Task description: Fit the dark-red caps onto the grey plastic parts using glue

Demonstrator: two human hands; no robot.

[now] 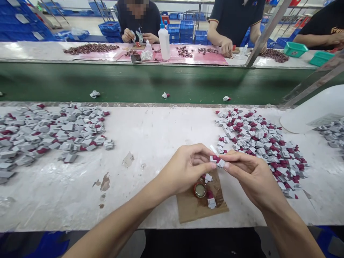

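Note:
Between the fingertips of both hands is a small grey and dark-red plastic piece. My left hand pinches its left side, and my right hand pinches its right side. A thin pale strip sticks up behind it; whose part it is I cannot tell. Below the hands lies a brown cardboard piece with a wet-looking patch. On the cardboard rest an upturned bottle cap and two more grey and red pieces, one nearer the front and one close to my left hand.
Heaps of small grey and red parts lie at left and right. A large white bottle lies tilted at right. Beyond runs a green conveyor belt carrying several pieces. Co-workers sit across it; a metal post rises at right.

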